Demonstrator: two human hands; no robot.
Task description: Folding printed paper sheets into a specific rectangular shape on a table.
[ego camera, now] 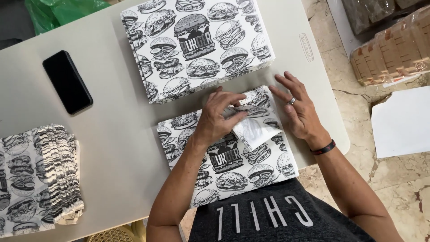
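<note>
On a grey table (112, 134) a printed sheet (233, 161) lies near the person, its black-and-white burger pattern facing up. The left hand (219, 118) presses down on the sheet with fingers bent, pinching a folded corner (255, 130) whose plain white underside shows. The right hand (298, 107) lies flat just right of the fold, fingers spread wide, holding nothing; it wears a ring and a dark wristband (323, 148). A stack (192, 45) of the same sheets sits farther away, just beyond the hands. A black phone (67, 81) lies far left, and folded sheets (38, 179) pile at the near left.
</note>
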